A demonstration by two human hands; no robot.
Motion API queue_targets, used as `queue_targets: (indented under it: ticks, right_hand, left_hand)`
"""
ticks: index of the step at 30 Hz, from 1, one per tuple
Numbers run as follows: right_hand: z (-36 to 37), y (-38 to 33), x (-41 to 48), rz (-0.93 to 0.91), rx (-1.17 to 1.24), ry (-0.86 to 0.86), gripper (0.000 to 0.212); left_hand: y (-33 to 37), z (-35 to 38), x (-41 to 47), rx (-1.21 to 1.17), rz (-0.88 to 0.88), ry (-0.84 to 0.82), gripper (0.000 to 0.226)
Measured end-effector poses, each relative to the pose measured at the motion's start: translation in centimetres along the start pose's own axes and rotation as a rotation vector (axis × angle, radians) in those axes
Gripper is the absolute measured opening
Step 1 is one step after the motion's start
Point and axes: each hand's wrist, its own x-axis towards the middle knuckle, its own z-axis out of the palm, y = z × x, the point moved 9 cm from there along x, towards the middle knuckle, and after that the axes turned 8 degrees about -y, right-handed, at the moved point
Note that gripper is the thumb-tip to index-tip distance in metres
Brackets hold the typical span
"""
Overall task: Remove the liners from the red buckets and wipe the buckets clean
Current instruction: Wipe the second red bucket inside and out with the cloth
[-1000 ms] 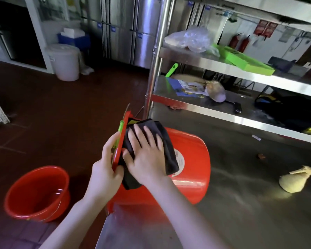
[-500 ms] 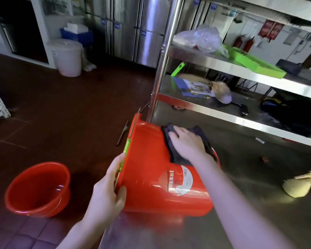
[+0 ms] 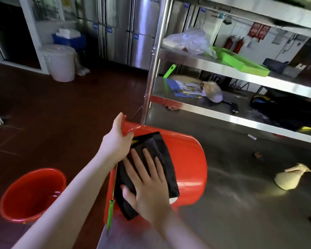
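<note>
A red bucket (image 3: 185,159) lies on its side on the steel table (image 3: 241,203), mouth toward the left edge. My left hand (image 3: 118,139) grips its rim at the top. My right hand (image 3: 145,178) lies flat, fingers spread, pressing a black cloth (image 3: 162,153) against the bucket's outer wall near the rim. The bucket's wire handle with a green grip (image 3: 110,212) hangs down at the mouth. A second red bucket (image 3: 32,193) stands upright on the floor at the lower left, with a little water inside. I cannot see a liner in either bucket.
A crumpled yellow cloth (image 3: 289,178) lies on the table to the right. Behind the table stand steel shelves (image 3: 223,67) with a clear plastic bag (image 3: 188,40) and a green tray (image 3: 241,62). A white lidded pail (image 3: 61,62) stands on the brown floor at the back left.
My right hand has slid the black cloth from the far side of the bucket back toward the rim. My left hand has shifted up the rim to the top.
</note>
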Motion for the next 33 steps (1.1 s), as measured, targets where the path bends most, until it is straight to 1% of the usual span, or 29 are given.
queue_targets:
  ticks: [2,4,6,8,9,11,12,13,14,17,18,19,21,23,24,26,28,30,31,32,33]
  right_hand:
    - [0.9,3.0,-1.5,0.004,-0.044,-0.049,0.069]
    - [1.3,7.1,-2.1,0.108,-0.074,-0.095,0.069]
    - [0.4,11.6,-1.9,0.301,-0.059,-0.075,0.067]
    - [-1.2,16.3,-1.1,0.532,-0.044,-0.010,0.063]
    - [-1.5,18.6,-0.4,0.647,-0.004,-0.046,0.061]
    - [-0.8,21.9,1.3,0.857,0.121,-0.221,0.059]
    - [-0.4,22.1,2.4,0.905,0.144,-0.282,0.058]
    - [-0.1,21.1,3.8,0.891,0.119,-0.299,0.058]
    - [0.1,18.8,5.7,0.806,0.075,-0.295,0.057]
    - [-0.3,7.8,9.6,0.396,0.028,-0.154,0.057]
    - [-0.4,5.2,9.7,0.295,0.039,-0.133,0.057]
    - [-0.4,4.0,9.5,0.249,0.049,-0.129,0.057]
    - [-0.8,5.5,8.6,0.262,0.059,-0.129,0.059]
    - [-1.2,9.4,7.0,0.344,0.018,-0.124,0.061]
    - [-1.2,11.9,6.3,0.412,-0.010,-0.153,0.061]
    - [-0.7,17.8,5.0,0.577,0.004,-0.282,0.059]
    - [-0.1,23.3,4.2,0.732,0.129,-0.439,0.058]
    - [0.7,25.9,4.3,0.852,0.251,-0.611,0.060]
    - [1.1,25.9,5.0,0.870,0.257,-0.673,0.062]
    - [1.5,25.1,6.1,0.846,0.223,-0.707,0.062]
    - [1.9,23.5,7.6,0.786,0.182,-0.706,0.062]
  left_hand:
    - [0.1,1.2,-1.3,0.067,0.112,0.011,0.065]
    - [-1.4,2.0,-2.9,0.093,0.194,0.011,0.068]
    - [-2.7,2.6,-3.8,0.043,0.235,0.001,0.068]
    - [-3.1,2.9,-4.2,-0.017,0.262,-0.016,0.070]
    - [-3.1,2.9,-4.5,-0.028,0.280,-0.019,0.071]
    - [-3.1,2.9,-4.6,-0.013,0.304,-0.015,0.074]
    - [-3.2,2.8,-4.5,-0.005,0.304,-0.012,0.074]
    - [-3.3,2.7,-4.4,-0.003,0.296,-0.012,0.073]
    - [-3.5,2.7,-4.3,-0.006,0.286,-0.013,0.072]
    - [-3.7,2.3,-4.7,0.019,0.299,0.019,0.073]
    - [-3.8,2.0,-5.0,0.020,0.299,0.036,0.076]
    - [-3.8,2.0,-5.4,0.019,0.300,0.045,0.077]
    - [-3.8,2.3,-6.2,0.019,0.315,0.048,0.077]
    - [-4.2,2.6,-6.5,0.025,0.305,0.066,0.073]
    - [-4.6,2.7,-6.7,0.016,0.292,0.069,0.072]
    - [-5.4,2.9,-7.4,-0.018,0.281,0.056,0.072]
    - [-5.6,3.0,-8.3,-0.013,0.308,0.052,0.074]
    - [-5.6,3.1,-8.9,0.003,0.335,0.062,0.074]
    - [-5.7,3.0,-9.0,-0.001,0.335,0.073,0.073]
    - [-5.8,2.9,-8.9,-0.009,0.334,0.087,0.071]
    - [-5.9,2.7,-8.9,-0.017,0.335,0.101,0.068]
